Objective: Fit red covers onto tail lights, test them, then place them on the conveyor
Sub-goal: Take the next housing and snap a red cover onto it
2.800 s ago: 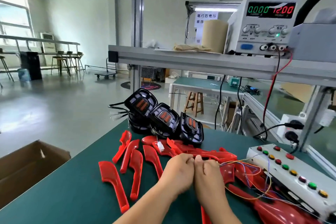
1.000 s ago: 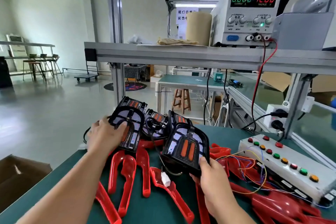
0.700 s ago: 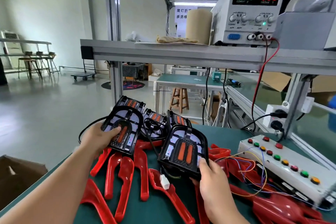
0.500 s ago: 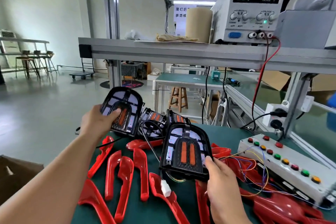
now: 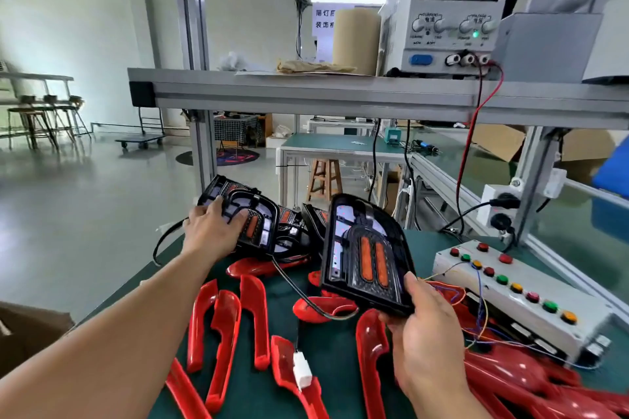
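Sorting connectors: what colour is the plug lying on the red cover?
White; the plug shows in head view.

glossy plastics on a matt desk
red covers (image 5: 253, 320) shiny translucent plastic; tail light (image 5: 366, 253) glossy black plastic; desk (image 5: 333, 343) matt green; shelf (image 5: 340, 95) brushed metal.

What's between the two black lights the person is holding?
In the head view, other tail lights sit between the left tail light, gripped by the left hand, and the right tail light, gripped by the right hand.

Cardboard roll (image 5: 355, 41) on shelf (image 5: 306, 92), stool (image 5: 325, 180) beyond
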Motion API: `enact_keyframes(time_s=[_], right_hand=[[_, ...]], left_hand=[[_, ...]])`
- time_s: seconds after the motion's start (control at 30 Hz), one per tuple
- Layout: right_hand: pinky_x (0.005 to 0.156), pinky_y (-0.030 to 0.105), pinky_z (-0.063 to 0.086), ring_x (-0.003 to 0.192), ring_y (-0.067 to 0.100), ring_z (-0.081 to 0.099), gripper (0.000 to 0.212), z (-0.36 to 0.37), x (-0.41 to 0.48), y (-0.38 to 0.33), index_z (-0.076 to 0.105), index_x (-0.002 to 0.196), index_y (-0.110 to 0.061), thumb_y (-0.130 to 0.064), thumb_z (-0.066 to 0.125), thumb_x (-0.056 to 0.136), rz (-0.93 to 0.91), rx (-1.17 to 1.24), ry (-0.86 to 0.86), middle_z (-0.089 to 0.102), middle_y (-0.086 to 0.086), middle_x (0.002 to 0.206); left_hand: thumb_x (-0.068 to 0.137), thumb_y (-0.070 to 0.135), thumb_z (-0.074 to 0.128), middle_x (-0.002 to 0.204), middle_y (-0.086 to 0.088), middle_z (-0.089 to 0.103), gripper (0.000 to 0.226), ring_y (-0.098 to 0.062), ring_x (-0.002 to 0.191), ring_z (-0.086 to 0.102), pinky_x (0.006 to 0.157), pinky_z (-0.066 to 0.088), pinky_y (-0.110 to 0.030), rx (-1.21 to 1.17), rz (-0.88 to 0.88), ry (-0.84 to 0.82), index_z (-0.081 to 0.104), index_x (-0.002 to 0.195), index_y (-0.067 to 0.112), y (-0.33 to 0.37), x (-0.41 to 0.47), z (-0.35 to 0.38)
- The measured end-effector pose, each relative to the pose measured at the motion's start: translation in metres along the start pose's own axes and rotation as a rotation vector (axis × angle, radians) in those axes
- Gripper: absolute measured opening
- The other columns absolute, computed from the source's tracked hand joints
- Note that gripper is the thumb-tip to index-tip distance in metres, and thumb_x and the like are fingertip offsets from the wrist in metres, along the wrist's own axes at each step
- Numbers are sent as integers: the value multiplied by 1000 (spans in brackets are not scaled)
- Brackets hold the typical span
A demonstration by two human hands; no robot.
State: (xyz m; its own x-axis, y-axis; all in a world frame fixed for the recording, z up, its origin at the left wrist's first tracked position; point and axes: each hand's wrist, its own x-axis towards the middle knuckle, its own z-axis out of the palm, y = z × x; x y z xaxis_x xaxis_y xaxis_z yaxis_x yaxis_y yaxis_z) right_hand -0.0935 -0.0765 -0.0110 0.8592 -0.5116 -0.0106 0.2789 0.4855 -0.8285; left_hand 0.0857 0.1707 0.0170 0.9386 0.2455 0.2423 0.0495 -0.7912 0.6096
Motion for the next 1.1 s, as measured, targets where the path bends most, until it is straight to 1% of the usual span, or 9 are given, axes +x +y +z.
enact_keyframes(time_s=[0.1, 0.23, 0.33, 0.47, 0.6, 0.77, 0.83, 0.93, 1.1], right_hand=[[52, 23, 52, 78, 25, 65, 20, 0, 4, -5, 63, 111, -3, -10, 51, 98, 31, 63, 66, 69, 16, 101], [41, 20, 46, 51, 18, 62, 20, 1, 3, -18, 63, 86, -8, -8, 47, 98, 38, 210, 40, 70, 8, 69], [44, 22, 50, 54, 17, 68, 28, -1, 4, -21, 68, 78, -9, -10, 47, 97, 49, 295, -18, 72, 5, 68], [56, 27, 56, 65, 20, 72, 47, 0, 3, -23, 77, 59, -14, -13, 47, 95, 67, 375, -101, 74, 8, 74], [51, 31, 57, 63, 23, 70, 24, 1, 2, -27, 75, 60, -10, -16, 57, 75, 158, 504, -189, 72, 10, 77], [43, 24, 40, 47, 18, 56, 13, 1, -3, -39, 72, 61, -11, -23, 71, 55, 172, 533, -260, 64, 10, 68], [37, 24, 39, 46, 17, 52, 44, -2, -1, -38, 72, 82, -5, -25, 80, 44, 203, 547, -323, 59, 9, 66], [37, 22, 37, 51, 12, 42, 35, -7, 3, -35, 50, 115, -11, -31, 50, 86, 297, 569, -375, 44, 3, 67], [31, 23, 33, 45, 12, 39, 32, -5, -1, -20, 56, 109, -9, -26, 39, 88, 429, 525, -339, 45, 6, 61]], left_hand=[[93, 57, 48, 150, -21, 32, 71, -42, 138, 28, 114, 25, -48, -49, 23, 6, 28, 153, 23, -5, -13, -7], [96, 40, 52, 146, -22, 37, 57, -41, 136, 31, 113, 26, -47, -131, 34, 113, 37, 148, 22, -5, -37, -21], [92, 29, 56, 145, -15, 38, 53, -35, 135, 30, 111, 28, -47, -200, 126, 100, 43, 144, 29, 2, -64, -18], [77, 63, 66, 162, -6, 5, 89, -39, 146, 8, 114, 19, -54, 143, 54, -104, 16, 149, 52, -5, -81, -5], [61, 77, 70, 162, -6, -16, 114, -40, 146, 8, 113, 23, -57, 244, 24, -138, 0, 148, 55, -12, -77, 10], [75, 46, 68, 151, -11, 26, 78, -37, 133, 25, 105, 38, -47, 191, 119, 45, 37, 147, 41, -16, -64, 14], [81, 37, 66, 147, -12, 34, 64, -37, 131, 29, 107, 36, -46, 152, 154, 92, 49, 143, 32, -17, -55, 11], [87, 24, 63, 146, -11, 35, 53, -33, 133, 29, 107, 36, -47, 100, 245, 121, 55, 138, 30, -13, -46, 8], [85, 14, 53, 150, -10, 25, 64, -33, 134, 22, 109, 31, -46, 272, 151, 34, 44, 145, 33, -10, -48, 12]])
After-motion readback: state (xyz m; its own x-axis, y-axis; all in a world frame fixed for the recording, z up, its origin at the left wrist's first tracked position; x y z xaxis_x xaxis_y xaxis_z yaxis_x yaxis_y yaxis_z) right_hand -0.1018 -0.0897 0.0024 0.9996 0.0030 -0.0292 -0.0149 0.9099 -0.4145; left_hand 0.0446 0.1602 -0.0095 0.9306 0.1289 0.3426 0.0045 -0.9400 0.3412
